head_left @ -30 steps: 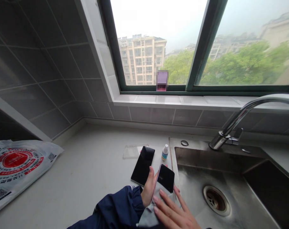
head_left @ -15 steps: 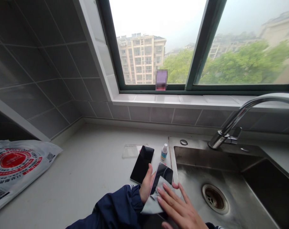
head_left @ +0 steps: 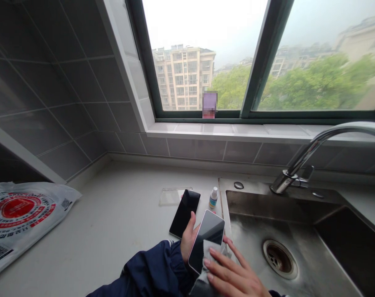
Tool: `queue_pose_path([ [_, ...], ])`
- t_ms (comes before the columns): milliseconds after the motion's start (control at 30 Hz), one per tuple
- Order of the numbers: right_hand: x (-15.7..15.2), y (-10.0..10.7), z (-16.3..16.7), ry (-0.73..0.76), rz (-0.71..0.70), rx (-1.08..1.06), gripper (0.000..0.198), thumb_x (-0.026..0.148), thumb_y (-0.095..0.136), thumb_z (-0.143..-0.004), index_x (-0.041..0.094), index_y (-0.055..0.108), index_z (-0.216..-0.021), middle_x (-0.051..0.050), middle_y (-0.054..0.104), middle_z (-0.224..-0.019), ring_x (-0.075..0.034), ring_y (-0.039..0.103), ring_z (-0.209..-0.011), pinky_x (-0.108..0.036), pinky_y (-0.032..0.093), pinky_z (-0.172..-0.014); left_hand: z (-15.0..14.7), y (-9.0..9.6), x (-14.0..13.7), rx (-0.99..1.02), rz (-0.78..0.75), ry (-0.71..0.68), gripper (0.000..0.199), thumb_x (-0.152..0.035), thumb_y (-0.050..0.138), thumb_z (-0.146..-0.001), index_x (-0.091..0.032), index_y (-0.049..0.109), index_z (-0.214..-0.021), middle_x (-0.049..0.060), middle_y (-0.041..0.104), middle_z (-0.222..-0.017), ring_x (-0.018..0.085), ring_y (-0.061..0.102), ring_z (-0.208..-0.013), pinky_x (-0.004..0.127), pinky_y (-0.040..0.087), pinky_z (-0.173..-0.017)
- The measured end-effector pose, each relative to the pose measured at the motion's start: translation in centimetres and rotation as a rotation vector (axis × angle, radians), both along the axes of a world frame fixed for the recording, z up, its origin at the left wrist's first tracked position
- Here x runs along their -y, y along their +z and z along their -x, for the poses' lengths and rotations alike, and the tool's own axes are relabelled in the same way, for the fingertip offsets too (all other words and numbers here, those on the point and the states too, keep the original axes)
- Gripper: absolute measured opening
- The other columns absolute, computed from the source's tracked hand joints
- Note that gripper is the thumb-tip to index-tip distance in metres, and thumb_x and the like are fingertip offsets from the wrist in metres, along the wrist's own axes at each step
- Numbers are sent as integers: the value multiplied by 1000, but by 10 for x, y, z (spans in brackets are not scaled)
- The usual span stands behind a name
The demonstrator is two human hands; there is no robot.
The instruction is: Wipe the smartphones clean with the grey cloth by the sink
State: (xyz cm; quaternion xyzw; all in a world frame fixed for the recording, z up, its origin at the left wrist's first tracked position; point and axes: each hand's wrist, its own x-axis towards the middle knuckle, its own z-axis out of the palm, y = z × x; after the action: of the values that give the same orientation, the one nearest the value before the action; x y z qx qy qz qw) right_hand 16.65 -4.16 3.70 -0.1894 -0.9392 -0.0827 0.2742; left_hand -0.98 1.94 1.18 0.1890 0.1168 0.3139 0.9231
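Observation:
My left hand (head_left: 190, 239) is closed around a smartphone (head_left: 209, 231), its thumb along the left edge and fingertips showing at the right edge. The dark glossy screen faces up. With fingers pressed down, my right hand (head_left: 232, 268) holds a grey cleaning cloth (head_left: 210, 248) against the lower right of that screen. Behind the left hand, a second black phone (head_left: 185, 212) lies flat on the counter. It partly covers a clear phone case (head_left: 170, 197). A small white-capped bottle (head_left: 213, 197) stands upright beside the sink edge.
To the right is a steel sink (head_left: 249, 227) with a drain (head_left: 280, 258) and a chrome faucet (head_left: 294, 161). A printed plastic bag (head_left: 26, 218) lies on the white counter (head_left: 113, 206) at left. A window (head_left: 202, 53) rises behind the counter.
The cloth has slid right and down with my right hand, baring more of the screen's left and lower part. My left hand keeps its hold on the phone.

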Motion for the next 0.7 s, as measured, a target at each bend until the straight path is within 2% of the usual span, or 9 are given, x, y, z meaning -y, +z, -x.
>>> queue_pose_path([
  [67, 0, 5, 1, 33, 14, -3, 23, 24, 53, -97, 18, 65, -116, -5, 65, -122, -24, 49, -127, -52, 21, -114, 0, 3, 1, -17, 18, -9, 103, -83, 18, -76, 3, 59, -114, 23, 66, -94, 27, 62, -82, 36, 40, -79],
  [133, 0, 6, 2, 29, 20, -2, 24, 28, 55, -96, 18, 66, -115, -6, 65, -121, -24, 51, -125, -51, 23, -113, 0, 5, 1, -17, 67, -4, 102, -83, 19, -76, 2, 59, -114, 22, 66, -91, 24, 61, -74, 34, 40, -74],
  [200, 0, 2, 1, -3, 13, -3, 27, 31, 58, -93, 16, 67, -113, -8, 65, -121, -26, 51, -125, -53, 25, -112, -1, 6, 1, 9, 124, 6, 98, -82, 23, -77, -1, 57, -120, 20, 67, -93, 20, 58, -68, 31, 38, -67],
  [267, 0, -3, -1, -47, 2, -9, 27, 26, 61, -90, 14, 67, -113, -10, 63, -124, -28, 49, -127, -53, 25, -112, -1, 6, 0, 31, 159, 1, 96, -81, 25, -77, -3, 53, -126, 19, 67, -95, 18, 57, -66, 28, 36, -64],
  [400, 0, -11, -2, -82, 10, -26, 30, 26, 61, -88, 16, 66, -116, -9, 63, -125, -27, 49, -127, -51, 24, -113, -1, 4, -1, 39, 165, -40, 101, -81, 25, -77, 2, 50, -128, 20, 66, -90, 18, 57, -63, 28, 36, -62],
  [567, 2, -9, -3, -143, 25, -37, 32, 22, 60, -88, 18, 64, -119, -7, 63, -125, -25, 50, -126, -52, 16, -115, -1, -1, -2, 32, 116, -1, 94, -77, 27, -81, 2, 49, -128, 24, 65, -98, 24, 63, -77, 33, 40, -74],
  [700, 2, -9, -4, -251, 67, -10, 41, 19, 59, -88, 14, 57, -129, -9, 55, -135, -25, 44, -132, -51, 12, -116, -1, -2, -2, 19, 172, 6, 90, -72, 30, -84, 3, 47, -130, 21, 66, -98, 25, 64, -85, 34, 41, -83],
])
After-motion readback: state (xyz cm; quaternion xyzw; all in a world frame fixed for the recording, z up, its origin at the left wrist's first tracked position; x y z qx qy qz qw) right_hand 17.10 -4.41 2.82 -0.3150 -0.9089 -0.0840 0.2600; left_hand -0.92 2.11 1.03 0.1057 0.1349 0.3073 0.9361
